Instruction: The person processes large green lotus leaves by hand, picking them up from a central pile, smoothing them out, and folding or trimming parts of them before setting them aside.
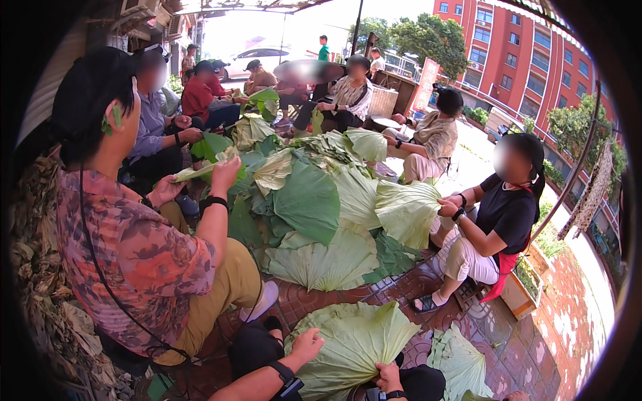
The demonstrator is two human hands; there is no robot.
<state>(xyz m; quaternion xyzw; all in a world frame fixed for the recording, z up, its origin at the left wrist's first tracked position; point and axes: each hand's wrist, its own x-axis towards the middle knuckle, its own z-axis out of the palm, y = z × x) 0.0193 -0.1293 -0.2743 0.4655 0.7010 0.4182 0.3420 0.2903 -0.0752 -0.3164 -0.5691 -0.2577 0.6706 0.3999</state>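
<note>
My right hand grips the gathered stem end of a large pale-green lotus leaf, which spreads over my lap. My left hand is above the leaf's left part, fingers loosely curled; whether it touches the leaf is not clear. Both my wrists wear dark bands. On the paving in front lies a big pile of lotus leaves, with a dark green leaf on top and a pale one at its near edge. More pale leaves lie to the right of my knees.
A person in a patterned shirt sits close at left, holding a folded leaf. At right a person in a black top holds a pale leaf. Others sit around the pile. Dried leaves are heaped at far left; a planter stands right.
</note>
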